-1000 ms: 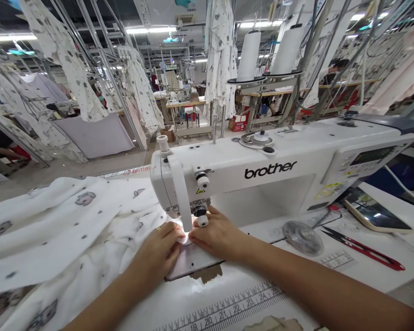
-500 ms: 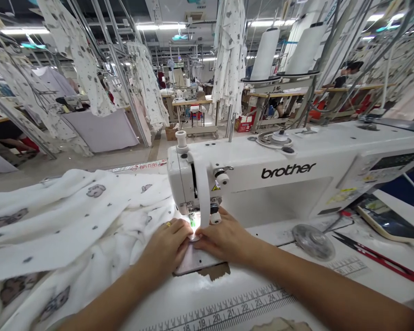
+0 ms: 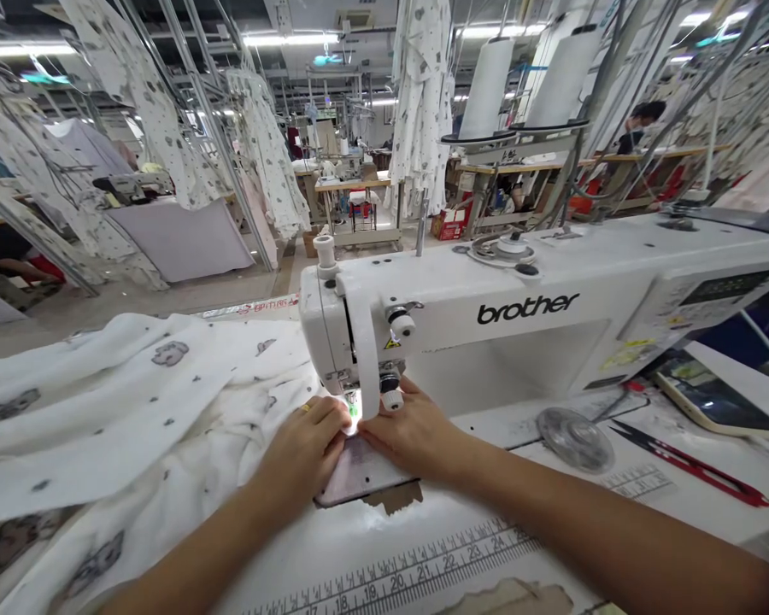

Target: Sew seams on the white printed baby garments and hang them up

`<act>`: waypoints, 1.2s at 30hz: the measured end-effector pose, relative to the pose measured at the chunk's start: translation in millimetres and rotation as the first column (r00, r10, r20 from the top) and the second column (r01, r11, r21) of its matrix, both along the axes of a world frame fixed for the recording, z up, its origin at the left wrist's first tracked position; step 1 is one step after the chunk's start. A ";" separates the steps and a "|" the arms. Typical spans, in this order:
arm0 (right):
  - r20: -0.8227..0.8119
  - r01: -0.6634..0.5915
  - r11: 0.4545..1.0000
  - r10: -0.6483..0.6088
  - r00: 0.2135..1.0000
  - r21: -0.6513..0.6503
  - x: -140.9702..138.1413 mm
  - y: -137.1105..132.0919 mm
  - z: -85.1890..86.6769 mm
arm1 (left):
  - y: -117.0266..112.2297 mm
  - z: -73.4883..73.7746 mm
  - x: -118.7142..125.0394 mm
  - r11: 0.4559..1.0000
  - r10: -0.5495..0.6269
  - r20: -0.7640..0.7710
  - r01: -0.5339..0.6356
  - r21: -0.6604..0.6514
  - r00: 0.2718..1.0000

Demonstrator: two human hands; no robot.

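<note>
One sewing machine (image 3: 454,286); two thread cones (image 3: 487,90); right hand (image 3: 416,434), and left hand (image 3: 304,440) beside cloth (image 3: 128,410), curled, nearly together (grip hidden).

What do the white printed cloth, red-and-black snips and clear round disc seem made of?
White printed cloth: soft, matte textile falling in loose folds; fibre unclear. Red-and-black snips: dark, slim pointed blades suggest metal; the red handle may be painted metal or plastic. Clear round disc: probably smooth plastic, see-through with pale highlights; glass possible.
</note>
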State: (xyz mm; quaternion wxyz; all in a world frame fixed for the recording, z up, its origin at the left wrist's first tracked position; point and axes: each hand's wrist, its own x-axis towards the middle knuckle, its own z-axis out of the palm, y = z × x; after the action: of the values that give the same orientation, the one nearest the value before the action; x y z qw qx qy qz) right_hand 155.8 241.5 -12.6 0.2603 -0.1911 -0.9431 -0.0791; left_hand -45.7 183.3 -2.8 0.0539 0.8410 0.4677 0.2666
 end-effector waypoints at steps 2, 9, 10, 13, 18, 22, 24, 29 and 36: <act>-0.008 -0.028 0.998 0.029 1.000 0.059 0.5 1.5 -0.9 | -1.4 2.3 -0.1 1.000 -0.016 -0.021 0.016 -0.005 1.000; -0.061 -0.035 0.992 0.043 0.997 0.122 1.8 3.6 -0.6 | -4.5 3.7 5.0 0.990 0.052 -0.116 -0.036 0.135 0.992; -0.064 -0.035 0.992 0.043 0.997 0.124 1.8 3.7 -0.8 | -4.0 2.8 6.0 0.984 0.063 -0.134 -0.038 0.175 0.989; -0.057 -0.052 0.989 0.061 0.997 0.137 2.4 3.6 -0.6 | -2.0 1.0 7.3 0.964 0.065 -0.185 -0.014 0.266 0.981; 0.034 -0.094 0.979 0.089 0.995 0.181 4.6 2.1 4.0 | -1.1 2.0 4.7 0.933 -0.005 -0.229 0.087 0.349 0.973; 0.118 -0.183 0.960 0.161 0.980 0.212 5.4 0.4 9.5 | -2.9 5.0 2.8 0.936 -0.054 -0.260 0.140 0.323 0.964; 0.207 -0.218 0.961 0.181 0.961 0.171 6.2 -0.7 12.9 | -4.5 7.1 1.8 0.938 -0.078 -0.311 0.176 0.300 0.947; 0.314 -0.169 0.986 0.163 0.936 -0.005 14.1 -3.9 24.1 | -9.7 11.1 -2.7 0.919 -0.129 -0.416 0.265 0.290 0.900; 0.276 -0.103 0.975 0.155 0.949 -0.195 24.0 -7.8 36.9 | -12.6 9.1 -6.4 0.938 -0.116 -0.346 0.217 0.270 0.931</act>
State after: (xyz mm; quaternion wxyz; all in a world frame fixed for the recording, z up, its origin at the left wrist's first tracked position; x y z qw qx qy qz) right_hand 179.8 233.7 24.3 0.1060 -0.1376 -0.9848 -0.0043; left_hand -52.1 170.7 6.3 -0.1308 0.9086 0.3496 0.1876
